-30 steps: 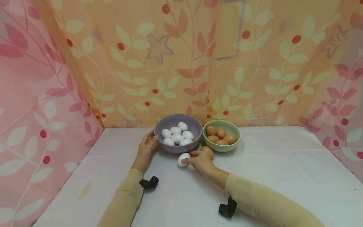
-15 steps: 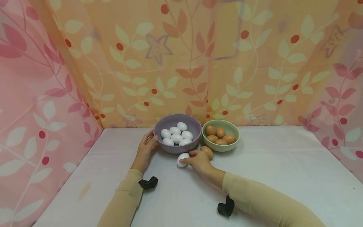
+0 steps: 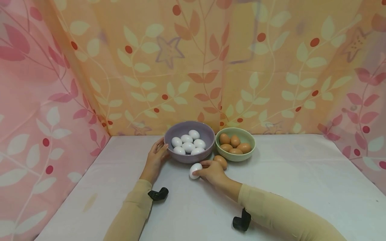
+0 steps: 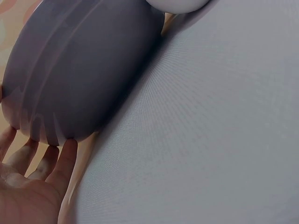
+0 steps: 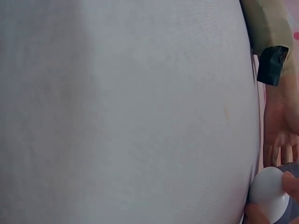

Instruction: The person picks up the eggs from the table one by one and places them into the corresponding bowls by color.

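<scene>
In the head view, my left hand [image 3: 153, 164] rests its fingers against the left side of a purple bowl [image 3: 190, 159] holding several white eggs. The left wrist view has those fingertips [image 4: 70, 144] touching the outer wall of the bowl [image 4: 84, 70]. My right hand [image 3: 214, 172] pinches another white egg [image 3: 195, 171] between thumb and fingers, just in front of the bowl. That egg [image 5: 269, 193] also appears low in the right wrist view, a fingertip on either side. Beside the right hand's knuckles lies a brown egg [image 3: 221, 162], partly hidden by the hand.
A smaller green bowl [image 3: 241, 157] with several brown eggs stands right of the purple one. Both bowls sit near the back of a table with a white cloth [image 3: 289, 167]. Patterned curtains [image 3: 271, 83] close off the back and sides.
The white egg in my right fingers has tipped slightly more upright and come a touch nearer to me. My left hand and both bowls have stayed in place.
</scene>
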`<state>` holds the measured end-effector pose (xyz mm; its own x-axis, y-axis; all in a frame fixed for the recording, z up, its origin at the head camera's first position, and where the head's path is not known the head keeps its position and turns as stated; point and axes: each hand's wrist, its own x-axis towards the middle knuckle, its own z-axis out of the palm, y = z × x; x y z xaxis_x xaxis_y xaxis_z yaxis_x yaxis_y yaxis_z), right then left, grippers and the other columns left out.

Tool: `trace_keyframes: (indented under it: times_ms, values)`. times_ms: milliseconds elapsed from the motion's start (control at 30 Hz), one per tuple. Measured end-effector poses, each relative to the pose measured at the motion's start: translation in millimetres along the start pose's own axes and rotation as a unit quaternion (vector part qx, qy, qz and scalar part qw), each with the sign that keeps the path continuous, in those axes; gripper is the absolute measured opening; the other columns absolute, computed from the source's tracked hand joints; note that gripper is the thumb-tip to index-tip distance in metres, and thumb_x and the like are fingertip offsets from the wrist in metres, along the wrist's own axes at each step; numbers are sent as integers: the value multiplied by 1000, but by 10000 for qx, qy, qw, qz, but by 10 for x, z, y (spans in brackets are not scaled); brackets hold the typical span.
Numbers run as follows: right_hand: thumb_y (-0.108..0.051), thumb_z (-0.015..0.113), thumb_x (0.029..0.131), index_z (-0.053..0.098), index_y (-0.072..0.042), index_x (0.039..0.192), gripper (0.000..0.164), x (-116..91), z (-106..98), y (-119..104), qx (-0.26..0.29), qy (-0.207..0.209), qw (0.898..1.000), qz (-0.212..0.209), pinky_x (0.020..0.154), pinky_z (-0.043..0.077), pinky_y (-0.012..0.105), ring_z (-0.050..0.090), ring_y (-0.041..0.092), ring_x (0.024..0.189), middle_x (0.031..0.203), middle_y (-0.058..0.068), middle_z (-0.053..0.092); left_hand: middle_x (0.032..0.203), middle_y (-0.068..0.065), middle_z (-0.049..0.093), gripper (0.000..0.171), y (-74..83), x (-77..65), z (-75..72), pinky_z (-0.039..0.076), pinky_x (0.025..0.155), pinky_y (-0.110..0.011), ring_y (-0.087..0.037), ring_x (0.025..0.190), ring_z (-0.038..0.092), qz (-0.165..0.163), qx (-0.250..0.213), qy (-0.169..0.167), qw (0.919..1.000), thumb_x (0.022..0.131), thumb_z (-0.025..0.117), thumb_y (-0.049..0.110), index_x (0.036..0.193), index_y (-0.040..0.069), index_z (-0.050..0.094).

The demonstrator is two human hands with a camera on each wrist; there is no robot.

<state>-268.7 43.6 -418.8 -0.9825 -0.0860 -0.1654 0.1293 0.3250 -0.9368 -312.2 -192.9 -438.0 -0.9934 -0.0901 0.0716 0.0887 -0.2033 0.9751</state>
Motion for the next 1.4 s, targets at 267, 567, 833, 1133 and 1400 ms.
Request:
trace_keyframes:
  times_ms: [267, 567, 833, 1133, 1400]
  values:
    - [-2, 86, 70, 70, 4, 114, 47, -40, -78, 20, 342, -15, 9994, 99, 69, 56, 23, 63, 12, 82, 101, 13, 74, 159, -6, 37, 56, -2, -6, 2, 45, 106, -36, -20, 140, 43, -22, 5, 33, 10000, 100, 60, 25, 151, 14, 40]
    - [-2, 86, 71, 71, 6, 112, 45, -123, -201, -99, 461, -65, 9985, -276, 79, 58, 24, 67, 20, 103, 113, 15, 54, 159, -6, 37, 56, 16, -15, 8, 46, 105, -33, -19, 141, 43, -9, 30, 63, 10000, 100, 60, 24, 152, 15, 39]
    - [-13, 87, 73, 70, -2, 118, 49, -243, -339, -272, 390, -165, 9987, -294, 84, 54, 26, 67, 16, 99, 112, 11, 73, 161, -7, 34, 58, 22, -33, 16, 41, 112, -41, -20, 143, 40, 18, 11, -27, 10000, 100, 60, 26, 153, 14, 37]
    - [-15, 82, 80, 65, -3, 128, 52, -178, -435, -531, 605, -374, 9966, -412, 82, 54, 22, 67, 13, 102, 119, 13, 72, 161, -8, 34, 58, 15, -23, 10, 42, 111, -39, -21, 144, 40, 4, 15, -25, 10000, 101, 59, 25, 153, 13, 37]
    - [-16, 84, 79, 65, -5, 128, 54, -15, -365, -709, 754, -307, 9942, -702, 92, 56, 27, 67, 17, 108, 124, 12, 70, 161, -8, 35, 57, 19, -21, 11, 42, 110, -39, -22, 143, 40, 24, 63, -4, 10000, 101, 59, 24, 153, 13, 37]
